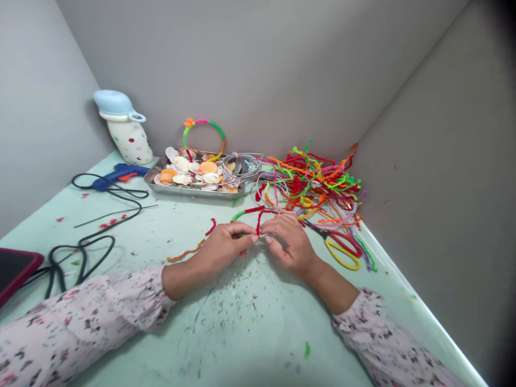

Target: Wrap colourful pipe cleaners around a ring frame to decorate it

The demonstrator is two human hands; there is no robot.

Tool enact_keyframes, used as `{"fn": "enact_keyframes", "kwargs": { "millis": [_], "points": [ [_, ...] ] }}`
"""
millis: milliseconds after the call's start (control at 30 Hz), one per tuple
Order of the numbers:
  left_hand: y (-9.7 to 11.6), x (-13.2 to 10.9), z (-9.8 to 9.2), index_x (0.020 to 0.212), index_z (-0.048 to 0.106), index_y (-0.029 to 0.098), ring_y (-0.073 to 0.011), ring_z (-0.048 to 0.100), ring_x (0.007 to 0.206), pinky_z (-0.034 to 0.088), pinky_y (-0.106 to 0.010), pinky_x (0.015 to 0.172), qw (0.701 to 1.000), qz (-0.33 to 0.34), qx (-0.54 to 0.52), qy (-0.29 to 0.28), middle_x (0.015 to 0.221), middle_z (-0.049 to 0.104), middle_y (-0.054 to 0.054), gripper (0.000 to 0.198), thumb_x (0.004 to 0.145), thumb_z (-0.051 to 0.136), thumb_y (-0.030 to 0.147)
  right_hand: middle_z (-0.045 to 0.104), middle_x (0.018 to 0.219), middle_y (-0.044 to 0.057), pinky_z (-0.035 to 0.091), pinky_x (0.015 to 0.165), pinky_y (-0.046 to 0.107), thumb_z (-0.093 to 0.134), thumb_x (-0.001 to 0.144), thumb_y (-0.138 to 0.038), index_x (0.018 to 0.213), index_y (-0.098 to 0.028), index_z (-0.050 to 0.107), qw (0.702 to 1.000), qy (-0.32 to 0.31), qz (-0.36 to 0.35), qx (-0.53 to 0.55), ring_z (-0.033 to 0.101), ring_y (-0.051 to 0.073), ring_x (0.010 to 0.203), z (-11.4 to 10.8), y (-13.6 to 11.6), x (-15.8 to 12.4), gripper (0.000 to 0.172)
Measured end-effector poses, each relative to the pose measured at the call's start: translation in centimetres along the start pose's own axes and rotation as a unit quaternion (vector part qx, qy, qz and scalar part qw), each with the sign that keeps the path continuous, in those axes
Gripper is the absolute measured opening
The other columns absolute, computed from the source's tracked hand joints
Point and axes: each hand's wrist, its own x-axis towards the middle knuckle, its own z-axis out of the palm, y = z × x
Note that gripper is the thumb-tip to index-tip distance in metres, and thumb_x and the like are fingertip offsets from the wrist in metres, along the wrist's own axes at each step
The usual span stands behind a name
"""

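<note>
My left hand (pixel 223 246) pinches a red pipe cleaner (pixel 258 221) between thumb and forefinger, above the middle of the table. Close beside it on the right, my right hand (pixel 293 244) has its fingertips on the same red pipe cleaner and on what looks like a thin grey wire (pixel 263 235). A green and red fuzzy wrapped hoop (pixel 245 213) curves behind my fingers; part of it is hidden by my hands. An orange pipe cleaner piece (pixel 186 252) lies by my left wrist. Scissors (pixel 342 250) with red and yellow handles rest right of my right hand.
A metal tray (pixel 193 192) of seashells stands at the back, with a colourful wrapped hoop (pixel 217 129) and coiled wire (pixel 242 174) on it. Pipe cleaners (pixel 322 174) are heaped back right. Left are a bottle (pixel 129 137), blue glue gun (pixel 116 174), black cord (pixel 116 228) and phone-like device (pixel 16 271).
</note>
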Motion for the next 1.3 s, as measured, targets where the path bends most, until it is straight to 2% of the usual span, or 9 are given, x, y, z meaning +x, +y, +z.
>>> {"fn": "enact_keyframes", "kwargs": {
  "millis": [433,667,833,933,1067,1167,1300],
  "points": [
    [0.2,-0.2,0.1,0.083,0.065,0.017,-0.0076,0.041,0.046,0.03,-0.019,0.045,1.0,0.008,0.005,0.005,0.051,0.049,0.006,0.017,0.081,0.059,0.033,0.069,0.097,0.007,0.043,0.086,0.041,0.052,0.087,-0.02,0.104,-0.019,0.061,1.0,-0.01,-0.003,0.002,0.061,0.021,0.091,0.2,0.1,-0.2,0.019],
    [0.2,-0.3,0.2,0.088,0.067,0.017,-0.008,0.043,0.046,0.03,-0.019,0.044,0.999,0.02,0.034,0.012,0.051,0.05,0.005,0.019,0.082,0.058,0.032,0.07,0.099,0.007,0.045,0.084,0.041,0.053,0.087,-0.02,0.108,-0.02,0.061,1.0,0.001,-0.007,-0.005,0.063,0.021,0.091,0.3,0.4,-0.2,0.023],
    [0.0,-0.2,0.1,0.089,0.069,0.017,-0.0086,0.046,0.049,0.034,-0.02,0.047,0.999,0.034,0.03,0.004,0.056,0.054,0.004,0.02,0.08,0.062,0.034,0.07,0.106,0.009,0.047,0.09,0.043,0.053,0.087,-0.022,0.115,-0.021,0.06,1.0,-0.003,-0.004,-0.008,0.064,0.023,0.099,0.3,0.4,-0.4,0.029],
    [0.2,-0.3,0.2,0.088,0.069,0.017,-0.0082,0.044,0.046,0.034,-0.02,0.047,0.999,0.026,0.041,-0.001,0.053,0.052,0.006,0.019,0.079,0.062,0.033,0.065,0.121,0.012,0.046,0.096,0.045,0.054,0.086,-0.024,0.127,-0.021,0.053,1.0,-0.005,-0.006,-0.017,0.059,0.025,0.113,0.2,0.2,-0.4,0.041],
    [0.3,-0.4,0.3,0.085,0.068,0.016,-0.0079,0.045,0.048,0.035,-0.02,0.048,0.998,0.023,0.059,-0.012,0.058,0.055,0.005,0.017,0.079,0.061,0.03,0.049,0.141,0.013,0.042,0.102,0.049,0.056,0.085,-0.024,0.133,-0.023,0.048,0.999,-0.011,-0.012,-0.035,0.049,0.028,0.126,-0.2,-0.3,-0.2,0.048],
    [0.3,-0.5,0.3,0.084,0.068,0.016,-0.0085,0.048,0.052,0.037,-0.02,0.051,0.996,0.036,0.08,-0.017,0.066,0.06,0.003,0.015,0.079,0.06,0.028,0.042,0.146,0.012,0.039,0.104,0.052,0.059,0.084,-0.027,0.132,-0.025,0.051,0.998,-0.009,-0.015,-0.06,0.046,0.03,0.129,-0.4,-0.7,0.0,0.048],
    [0.4,-0.6,0.3,0.079,0.068,0.016,-0.0089,0.047,0.053,0.035,-0.021,0.052,0.991,0.048,0.123,-0.013,0.065,0.059,0.002,0.014,0.079,0.058,0.027,0.04,0.147,0.01,0.037,0.104,0.057,0.061,0.082,-0.03,0.127,-0.027,0.055,0.996,0.01,-0.031,-0.084,0.043,0.033,0.131,-0.5,-1.0,0.1,0.045]
  ]
}}
